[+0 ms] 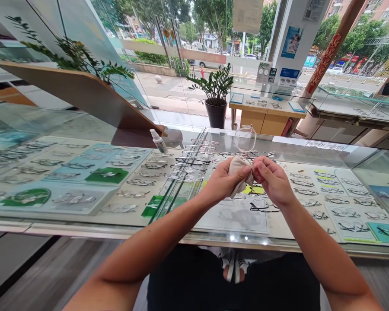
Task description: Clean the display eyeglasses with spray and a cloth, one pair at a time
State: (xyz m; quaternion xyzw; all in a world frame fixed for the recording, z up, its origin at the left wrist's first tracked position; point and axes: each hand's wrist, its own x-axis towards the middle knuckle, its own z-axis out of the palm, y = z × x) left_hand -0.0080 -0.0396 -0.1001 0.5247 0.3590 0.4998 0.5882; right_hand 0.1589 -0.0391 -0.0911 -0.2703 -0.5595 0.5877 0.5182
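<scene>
My left hand [221,180] is closed around a pale cleaning cloth [238,167], which is bunched between thumb and fingers. Just beside it my right hand [275,179] is closed in a pinch at the cloth's right edge, on a pair of eyeglasses [256,139] with a thin, light frame. One rounded lens of these eyeglasses stands up above both hands; the rest is hidden by the cloth and fingers. Beneath my hands, on the glass counter, lie a dark-framed pair of glasses [262,206] and several other pairs.
A white spray bottle [158,141] stands left of a row of glasses [192,162] on the glass counter [84,225]. Several frames are displayed under the glass. A slanted wooden board [74,93] rises at left. A potted plant [216,113] stands beyond the counter.
</scene>
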